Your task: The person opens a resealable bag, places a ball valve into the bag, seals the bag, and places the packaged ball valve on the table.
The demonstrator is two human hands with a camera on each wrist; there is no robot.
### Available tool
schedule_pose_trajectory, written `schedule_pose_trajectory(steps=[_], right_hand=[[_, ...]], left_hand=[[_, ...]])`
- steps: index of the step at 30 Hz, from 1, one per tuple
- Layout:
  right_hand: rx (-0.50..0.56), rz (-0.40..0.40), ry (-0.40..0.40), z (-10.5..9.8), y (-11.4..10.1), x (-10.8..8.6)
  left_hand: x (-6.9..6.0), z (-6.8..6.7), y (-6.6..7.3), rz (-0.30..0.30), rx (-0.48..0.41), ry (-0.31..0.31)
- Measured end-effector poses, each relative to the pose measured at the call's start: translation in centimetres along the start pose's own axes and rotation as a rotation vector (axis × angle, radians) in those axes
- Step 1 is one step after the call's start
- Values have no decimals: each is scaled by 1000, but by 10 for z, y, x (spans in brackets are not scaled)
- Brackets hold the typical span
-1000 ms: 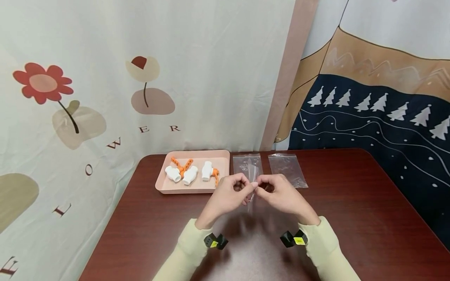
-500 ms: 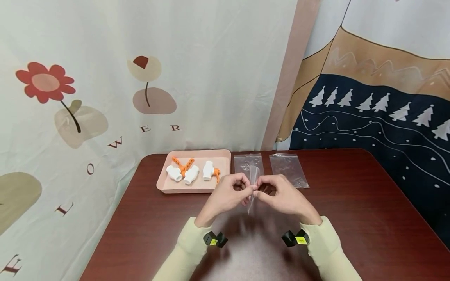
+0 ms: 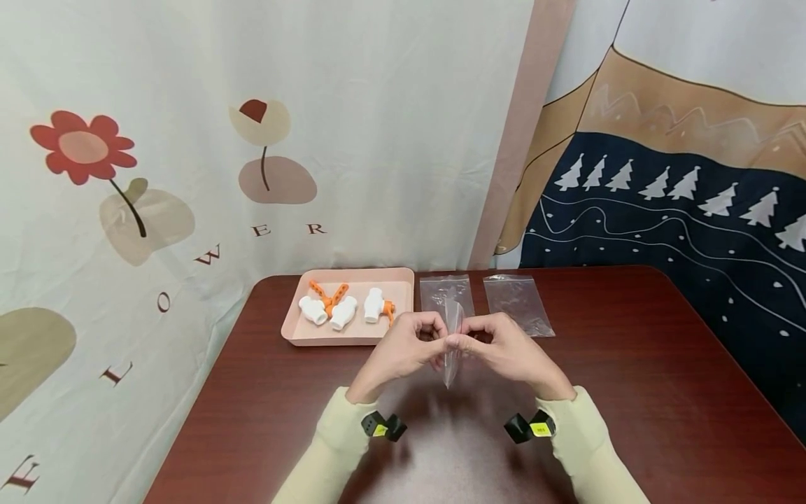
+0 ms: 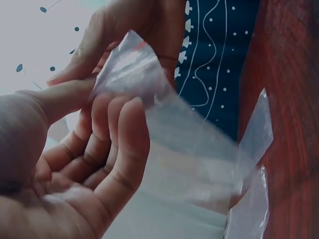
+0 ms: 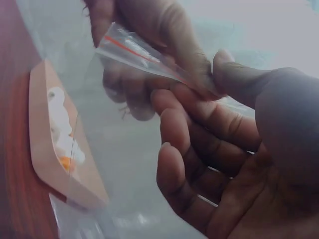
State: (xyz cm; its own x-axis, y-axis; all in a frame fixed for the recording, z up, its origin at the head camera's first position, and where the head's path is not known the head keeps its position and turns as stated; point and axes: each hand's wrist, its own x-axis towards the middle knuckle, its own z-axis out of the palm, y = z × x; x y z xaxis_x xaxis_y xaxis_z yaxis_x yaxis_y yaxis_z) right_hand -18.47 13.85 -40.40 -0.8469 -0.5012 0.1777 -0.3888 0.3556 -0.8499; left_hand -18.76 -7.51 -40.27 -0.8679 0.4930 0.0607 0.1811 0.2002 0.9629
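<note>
A clear plastic bag [image 3: 450,364] hangs between both hands above the table. My left hand [image 3: 406,350] pinches its top edge with thumb and fingers; my right hand [image 3: 506,350] pinches the same edge, the two thumbs meeting. In the right wrist view a red line runs along the top of the bag [image 5: 144,54], near the fingers of both hands. The left wrist view shows the bag [image 4: 189,144] spreading out beyond the curled fingers of my left hand [image 4: 99,149]. No contents can be seen in it.
Behind my left hand stands a pink tray [image 3: 302,336] with white fittings [image 3: 343,313] and orange handle pieces [image 3: 340,292]. Two flat clear bags lie at the table's back edge, one behind the hands [image 3: 443,287], another [image 3: 516,304] to its right. Curtains hang behind.
The held bag has turned between the fingers, showing more of its face, and its lower end hangs slightly lower. My right thumb has shifted left against the left one.
</note>
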Motion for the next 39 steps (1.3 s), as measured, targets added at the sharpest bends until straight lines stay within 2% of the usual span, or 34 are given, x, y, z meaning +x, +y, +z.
schedule_pose_trajectory(steps=[7, 15, 19, 26, 29, 31, 35, 37, 39], right_hand=[[118, 44, -28, -2, 1, 1], [117, 86, -46, -3, 2, -3], [143, 80, -48, -3, 3, -4], [229, 44, -47, 0, 1, -1], [255, 27, -62, 1, 0, -1], [242, 19, -70, 1, -1, -1], [152, 10, -57, 1, -1, -1], [96, 3, -31, 1, -1, -1], [39, -3, 5, 3, -1, 0]], left_hand=[[0, -7, 0, 38, -43, -86], [1, -7, -1, 39, -16, -188], [1, -5, 1, 69, -33, -175], [2, -1, 0, 127, -138, -125], [3, -2, -1, 136, -170, -125], [2, -2, -1, 127, -177, -153], [2, -2, -3, 95, -117, -194], [1, 0, -3, 91, -42, -170], [1, 2, -2, 96, 55, -120]])
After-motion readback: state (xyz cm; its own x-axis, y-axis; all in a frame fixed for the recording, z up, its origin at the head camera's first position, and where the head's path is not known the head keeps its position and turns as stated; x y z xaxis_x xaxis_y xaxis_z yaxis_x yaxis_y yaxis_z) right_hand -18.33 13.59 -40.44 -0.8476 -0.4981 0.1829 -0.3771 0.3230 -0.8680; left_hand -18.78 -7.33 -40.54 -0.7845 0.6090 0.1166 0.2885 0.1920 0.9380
